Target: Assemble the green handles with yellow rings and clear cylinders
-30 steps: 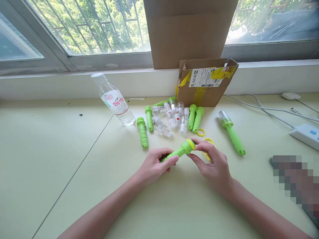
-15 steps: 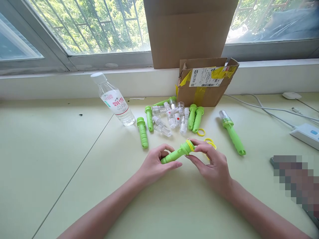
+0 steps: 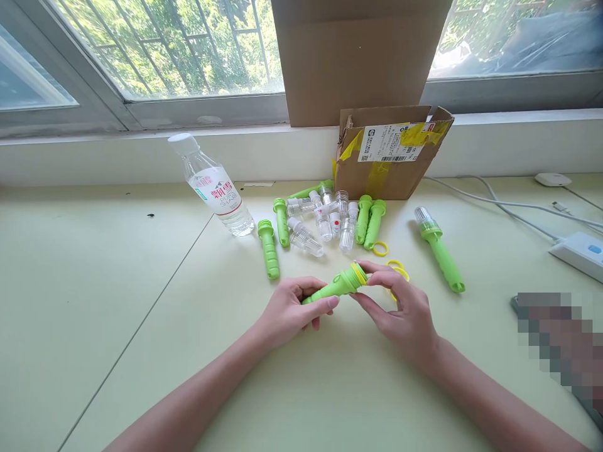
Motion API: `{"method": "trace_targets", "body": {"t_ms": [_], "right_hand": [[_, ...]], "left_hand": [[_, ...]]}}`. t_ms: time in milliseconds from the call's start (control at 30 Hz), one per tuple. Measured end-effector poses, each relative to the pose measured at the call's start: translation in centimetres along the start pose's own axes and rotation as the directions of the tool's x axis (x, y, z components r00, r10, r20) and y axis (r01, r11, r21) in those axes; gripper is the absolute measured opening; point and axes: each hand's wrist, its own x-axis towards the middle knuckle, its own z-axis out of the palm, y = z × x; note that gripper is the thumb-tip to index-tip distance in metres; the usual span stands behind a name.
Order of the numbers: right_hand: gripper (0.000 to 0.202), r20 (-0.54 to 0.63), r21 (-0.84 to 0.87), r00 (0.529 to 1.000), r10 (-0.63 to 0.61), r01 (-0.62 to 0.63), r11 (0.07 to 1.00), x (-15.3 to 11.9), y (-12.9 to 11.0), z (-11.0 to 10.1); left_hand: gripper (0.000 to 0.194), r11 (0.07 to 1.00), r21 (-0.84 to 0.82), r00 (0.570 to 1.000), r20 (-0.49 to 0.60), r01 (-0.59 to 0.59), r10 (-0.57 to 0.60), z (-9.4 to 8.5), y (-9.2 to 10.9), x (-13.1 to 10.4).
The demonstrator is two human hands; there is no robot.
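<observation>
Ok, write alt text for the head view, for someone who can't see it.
A person's left hand holds a green handle above a pale table while the right hand pinches its wider end, where a yellow ring sits. Beyond lie more green handles, clear plastic parts and loose yellow rings, with a clear bottle at left and a cardboard box behind.

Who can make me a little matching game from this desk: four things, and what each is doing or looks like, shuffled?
Things:
1. Left hand
2. Bottle
3. Right hand
4. Cardboard box

Descriptions:
A. Has fingers at the yellow ring around the wide end of the held green handle
B. Has yellow tape on it
C. Grips that handle by its narrow end
D. Clear, with a white cap

Pairs: 1-C, 2-D, 3-A, 4-B
</observation>
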Motion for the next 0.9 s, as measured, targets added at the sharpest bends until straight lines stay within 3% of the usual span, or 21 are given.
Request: {"method": "trace_targets", "body": {"t_ms": [633, 900], "right_hand": [[0.031, 0.039, 0.036, 0.999, -0.027, 0.026, 0.999, 0.2, -0.14, -0.17], [0.027, -0.023, -0.015, 0.998, -0.064, 0.064, 0.998, 0.1, -0.19, -0.04]], "left_hand": [[0.038, 0.998, 0.065, 0.991, 0.131, -0.027, 0.018, -0.32, -0.04, -0.26], [0.039, 0.998, 0.059, 0.983, 0.182, -0.017, 0.006, -0.54, 0.14, -0.25]]}}
